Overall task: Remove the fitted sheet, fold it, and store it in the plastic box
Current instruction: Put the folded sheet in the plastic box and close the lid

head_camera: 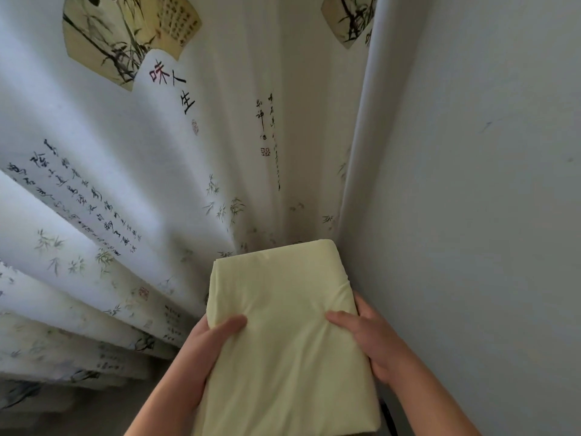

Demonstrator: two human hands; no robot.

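Head: curtain (151,190), wall (478,190) apparently just beyond sheet (283,297)

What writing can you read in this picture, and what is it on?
"味", large and red, on the curtain.
"生", large and black, on the same curtain.
The large character between them: unclear.
Small calligraphy columns, red seals and fan panel writing on the curtain: too blurred to read.
No text on the folded sheet or the wall.

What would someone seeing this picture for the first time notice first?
The pale yellow folded sheet, low and centre, gripped at its sides by the left hand and the right hand. Behind it hangs a white curtain printed with bamboo and calligraphy, filling the left; a plain wall stands on the right.
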